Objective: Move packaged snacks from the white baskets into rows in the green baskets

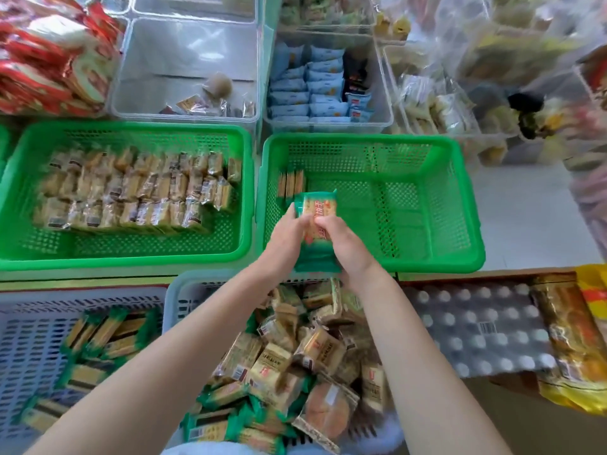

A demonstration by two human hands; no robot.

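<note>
Together, the left hand [289,233] and right hand [345,241] curl their fingers round a stack of green-wrapped cracker packets [317,224] above the right green perforated plastic basket's [460,205] near-left corner; a few packets [290,182] stand inside. Nearby, the left green basket [19,178] holds rows, and the white basket [177,290] below holds loose snacks.

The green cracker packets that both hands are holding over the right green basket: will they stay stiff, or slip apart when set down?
The green packets look flat and boxy, so probably fairly stiff. Their glossy wrappers may slide, which may be why the left hand and right hand squeeze them together. Set on edge like the packets in the basket, they might tip.
</note>
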